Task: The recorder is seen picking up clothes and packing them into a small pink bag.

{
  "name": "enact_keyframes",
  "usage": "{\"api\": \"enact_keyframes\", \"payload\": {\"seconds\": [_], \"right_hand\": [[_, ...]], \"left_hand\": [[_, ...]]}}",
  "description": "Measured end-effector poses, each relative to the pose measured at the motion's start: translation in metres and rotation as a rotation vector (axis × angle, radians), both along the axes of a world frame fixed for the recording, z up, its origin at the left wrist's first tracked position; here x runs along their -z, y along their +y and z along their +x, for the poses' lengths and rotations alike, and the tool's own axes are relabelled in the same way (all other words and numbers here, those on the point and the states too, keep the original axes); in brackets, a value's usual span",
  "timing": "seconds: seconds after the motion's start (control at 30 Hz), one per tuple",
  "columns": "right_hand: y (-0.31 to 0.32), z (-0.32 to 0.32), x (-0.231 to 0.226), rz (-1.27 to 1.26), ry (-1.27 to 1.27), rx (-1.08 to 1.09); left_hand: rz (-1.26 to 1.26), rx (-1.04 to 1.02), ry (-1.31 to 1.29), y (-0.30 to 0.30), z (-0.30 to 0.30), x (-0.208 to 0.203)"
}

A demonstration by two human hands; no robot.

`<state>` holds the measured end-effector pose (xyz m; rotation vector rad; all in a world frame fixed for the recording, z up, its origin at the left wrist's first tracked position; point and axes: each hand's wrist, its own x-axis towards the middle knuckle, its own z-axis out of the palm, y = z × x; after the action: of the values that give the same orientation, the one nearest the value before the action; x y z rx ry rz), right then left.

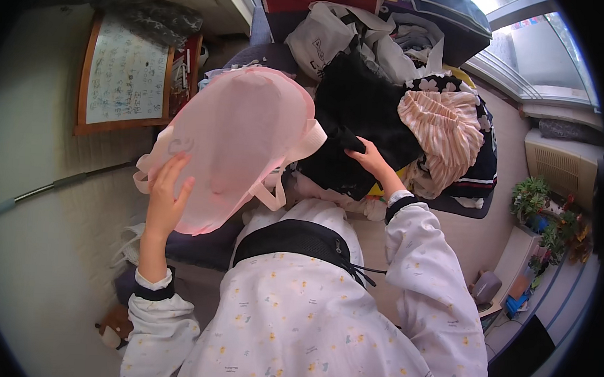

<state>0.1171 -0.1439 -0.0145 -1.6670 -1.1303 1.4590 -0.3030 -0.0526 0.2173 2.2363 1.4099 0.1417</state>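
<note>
A large pale pink bag (240, 127) with whitish strap handles stands tilted in front of me on the left. My left hand (167, 192) lies against its left side, fingers stretched out and a little apart, thumb separate. Dark cloth spreads to the right of the bag: a black garment (365, 99), whose kind I cannot make out. At its near side my right hand (374, 158) pinches a bunched fold of it between thumb and fingers. Beside that garment lie peach-and-white striped shorts (445, 131) with a gathered waistband.
White plastic bags (323, 36) lie behind the black garment. A framed whiteboard (130, 70) is at the far left, with a metal pole (60, 183) below it. Potted plants (553, 215) line the right side, near a window (545, 54). A dark cushion (207, 245) shows below the bag.
</note>
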Motion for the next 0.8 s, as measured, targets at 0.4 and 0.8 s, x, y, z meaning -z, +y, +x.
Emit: {"api": "enact_keyframes", "payload": {"seconds": [0.4, 0.8], "right_hand": [[0.015, 0.032, -0.098, -0.161, 0.303, 0.352], [0.040, 0.139, -0.247, 0.595, 0.752, 0.653]], "left_hand": [[0.021, -0.011, -0.034, 0.000, 0.007, 0.000], [0.028, -0.015, -0.195, 0.015, 0.017, 0.007]]}}
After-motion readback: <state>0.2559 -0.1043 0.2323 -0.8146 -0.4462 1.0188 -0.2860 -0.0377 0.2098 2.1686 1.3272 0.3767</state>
